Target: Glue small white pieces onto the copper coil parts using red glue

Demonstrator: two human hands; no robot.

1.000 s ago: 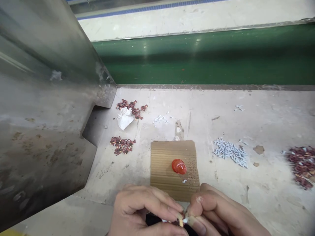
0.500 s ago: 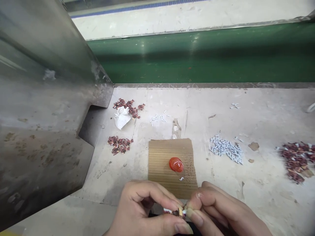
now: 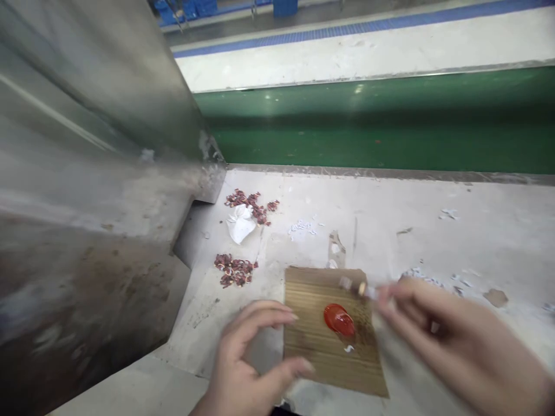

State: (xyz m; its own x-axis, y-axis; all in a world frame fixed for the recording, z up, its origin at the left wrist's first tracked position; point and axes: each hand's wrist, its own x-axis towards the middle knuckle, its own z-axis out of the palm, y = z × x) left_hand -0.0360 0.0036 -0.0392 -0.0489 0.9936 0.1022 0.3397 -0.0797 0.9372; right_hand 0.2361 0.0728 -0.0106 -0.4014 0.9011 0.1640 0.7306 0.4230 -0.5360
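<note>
My left hand [image 3: 255, 346] is open beside the left edge of a cardboard sheet [image 3: 307, 358], its thumb and fingers spread with nothing between them. Over the cardboard's right side, my right hand [image 3: 451, 329] pinches a small dark piece with a yellowish band [image 3: 361, 289] by its pale end. Motion blurs this piece, so its exact kind does not show. Below it, a glossy red blob of paste [image 3: 339, 319] lies on the cardboard. A tiny white curled piece [image 3: 348, 349] sits just in front of the blob.
Dark red pieces lie in two piles, one [image 3: 236, 270] nearer and one [image 3: 260, 214] beside a crumpled white wad [image 3: 240, 224]. Small white pieces [image 3: 302, 228] are scattered behind the cardboard. A metal panel [image 3: 108, 202] rises at left; a green belt [image 3: 368, 127] runs behind.
My hands have parted. My left hand has let go of the small banded piece, and my right hand has carried it up and forward over the cardboard. The view has shifted too.
</note>
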